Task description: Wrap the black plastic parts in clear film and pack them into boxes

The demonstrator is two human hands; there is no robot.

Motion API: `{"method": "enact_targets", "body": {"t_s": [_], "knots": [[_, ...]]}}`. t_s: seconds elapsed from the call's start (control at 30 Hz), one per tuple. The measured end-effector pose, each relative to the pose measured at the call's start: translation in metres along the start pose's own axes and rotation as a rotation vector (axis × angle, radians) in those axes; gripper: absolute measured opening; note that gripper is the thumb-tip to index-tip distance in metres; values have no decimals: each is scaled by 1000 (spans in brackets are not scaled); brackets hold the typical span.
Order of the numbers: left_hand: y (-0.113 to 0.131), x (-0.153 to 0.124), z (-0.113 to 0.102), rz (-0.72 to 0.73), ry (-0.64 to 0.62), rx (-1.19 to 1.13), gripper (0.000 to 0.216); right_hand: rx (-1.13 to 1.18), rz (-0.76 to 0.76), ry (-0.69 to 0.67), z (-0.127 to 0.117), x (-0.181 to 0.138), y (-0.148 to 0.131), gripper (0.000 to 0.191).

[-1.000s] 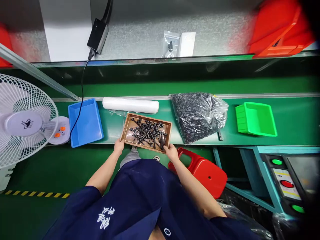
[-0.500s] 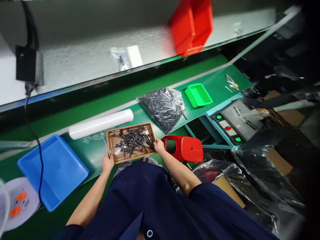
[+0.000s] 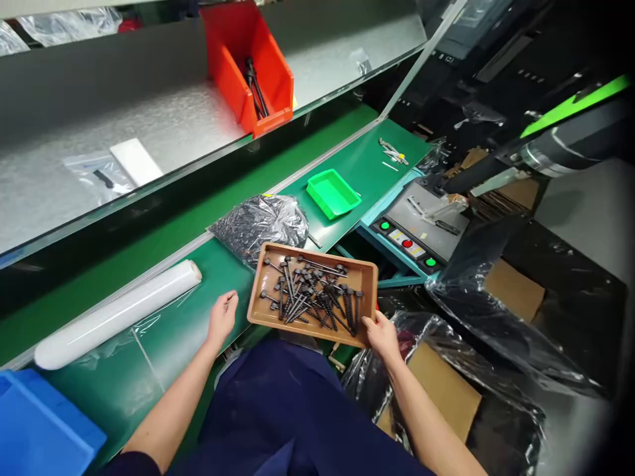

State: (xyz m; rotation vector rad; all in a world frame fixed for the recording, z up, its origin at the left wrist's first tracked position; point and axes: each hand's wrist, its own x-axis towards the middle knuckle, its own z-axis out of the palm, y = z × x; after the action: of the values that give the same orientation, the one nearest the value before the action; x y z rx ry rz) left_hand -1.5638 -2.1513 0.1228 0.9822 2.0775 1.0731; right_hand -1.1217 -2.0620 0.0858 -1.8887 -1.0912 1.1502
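Observation:
A brown tray hangs over the table's front edge, tilted a little. Inside it lie several long black screw-like parts with wide heads, some with ribbed shafts. My right hand grips the tray's near right corner, thumb on the rim. To the left of the tray, apart from it, my left hand hovers over the green table with its fingers curled in and nothing visible in them. Just behind the tray sits a clear bag of small black pieces.
On the green table lie a white plastic roll, a blue tray and a green tray. Above, a metal shelf carries an orange bin. A button panel and plastic-wrapped boxes are at right.
My left hand has let go of the brown tray and is apart from it. My right hand still holds the tray, now nearer the right side. The view has turned to the right.

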Motion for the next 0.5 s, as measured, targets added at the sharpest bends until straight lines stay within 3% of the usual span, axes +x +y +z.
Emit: {"method": "enact_targets", "body": {"t_s": [0.1, 0.17, 0.3, 0.4, 0.5], "knots": [[44, 39, 43, -8, 164, 36, 34, 19, 96, 114, -68, 38, 20, 31], [72, 64, 68, 59, 203, 86, 36, 88, 173, 183, -104, 56, 33, 34], [129, 108, 117, 307, 200, 321, 45, 203, 325, 290, -148, 69, 52, 37], [164, 133, 167, 432, 63, 437, 35, 219, 417, 356, -158, 68, 62, 37], [187, 149, 232, 409, -282, 568, 40, 167, 514, 415, -156, 63, 71, 35]]}}
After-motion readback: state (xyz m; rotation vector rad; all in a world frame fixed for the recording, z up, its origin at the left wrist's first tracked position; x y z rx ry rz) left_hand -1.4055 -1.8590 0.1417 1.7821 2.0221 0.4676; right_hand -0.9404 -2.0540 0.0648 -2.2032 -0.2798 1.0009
